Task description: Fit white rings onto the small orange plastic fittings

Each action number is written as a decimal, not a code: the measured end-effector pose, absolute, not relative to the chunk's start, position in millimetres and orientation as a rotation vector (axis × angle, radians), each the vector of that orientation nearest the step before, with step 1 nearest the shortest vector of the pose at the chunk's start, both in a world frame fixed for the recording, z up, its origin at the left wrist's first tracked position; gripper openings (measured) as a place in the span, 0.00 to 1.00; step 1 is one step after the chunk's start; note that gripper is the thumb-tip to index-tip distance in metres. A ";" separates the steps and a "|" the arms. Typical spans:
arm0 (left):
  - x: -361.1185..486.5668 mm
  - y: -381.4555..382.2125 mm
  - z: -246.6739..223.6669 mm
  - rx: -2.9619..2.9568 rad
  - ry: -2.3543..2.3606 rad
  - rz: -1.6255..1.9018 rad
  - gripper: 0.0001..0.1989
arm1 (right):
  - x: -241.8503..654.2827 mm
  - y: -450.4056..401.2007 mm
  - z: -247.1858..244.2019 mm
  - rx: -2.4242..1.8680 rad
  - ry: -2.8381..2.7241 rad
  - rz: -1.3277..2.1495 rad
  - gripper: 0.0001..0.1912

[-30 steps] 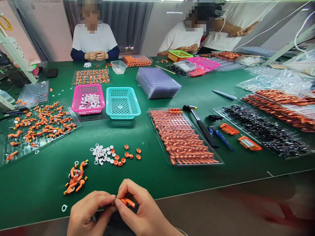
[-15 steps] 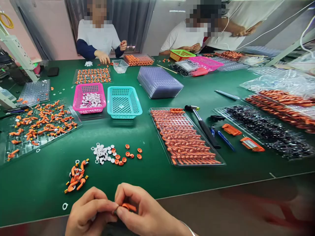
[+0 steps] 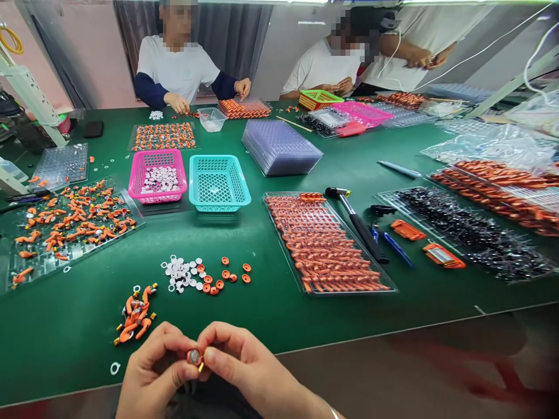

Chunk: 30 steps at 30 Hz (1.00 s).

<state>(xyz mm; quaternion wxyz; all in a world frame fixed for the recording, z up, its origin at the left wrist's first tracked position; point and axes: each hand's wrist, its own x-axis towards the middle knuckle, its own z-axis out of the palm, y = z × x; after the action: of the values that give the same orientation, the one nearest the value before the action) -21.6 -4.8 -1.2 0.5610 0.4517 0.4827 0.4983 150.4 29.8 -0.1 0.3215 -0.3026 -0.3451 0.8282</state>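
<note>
Near the table's front edge, my left hand (image 3: 152, 369) and my right hand (image 3: 247, 364) meet around a small orange earphone-like part (image 3: 194, 356). Its round, greyish face is turned up toward me, and a yellow tip pokes out below. Fingertips of both hands pinch it, hiding most of its body. Just beyond my left hand lies a small heap of orange parts with yellow tips (image 3: 136, 314). Farther out are white discs (image 3: 181, 272) and several orange round caps (image 3: 219, 284). A white ring (image 3: 115, 368) rests left of my hands.
A tray of orange pieces (image 3: 327, 250) lies right of centre beside a hammer (image 3: 358, 227). Pink basket (image 3: 158, 198) and turquoise basket (image 3: 218, 205) stand mid-table. Loaded tray (image 3: 74, 227) at left, black parts (image 3: 467, 227) at right. Co-workers sit across.
My hands have turned the orange part so its round face and yellow tip show. Across the table, a co-worker's raised hand has come down to the orange-filled tray.
</note>
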 end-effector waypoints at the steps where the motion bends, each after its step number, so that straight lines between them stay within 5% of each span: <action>1: -22.3 -4.7 -2.6 1.033 1.135 1.180 0.05 | 152.0 31.4 0.9 -0.788 -0.914 2.165 0.24; 19: -24.5 -7.1 -8.0 1.030 1.114 1.126 0.07 | 154.8 28.5 11.1 -0.952 -1.374 1.680 0.12; 30: -23.7 -5.1 1.1 1.443 1.143 1.195 0.08 | 153.3 28.2 -12.0 -0.674 -0.792 2.228 0.24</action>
<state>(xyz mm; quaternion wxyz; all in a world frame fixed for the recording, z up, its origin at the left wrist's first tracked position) -23.7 -5.1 1.1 0.4561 0.5853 0.4634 0.4845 153.3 28.2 -12.0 0.3350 -0.2584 -0.3034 0.8538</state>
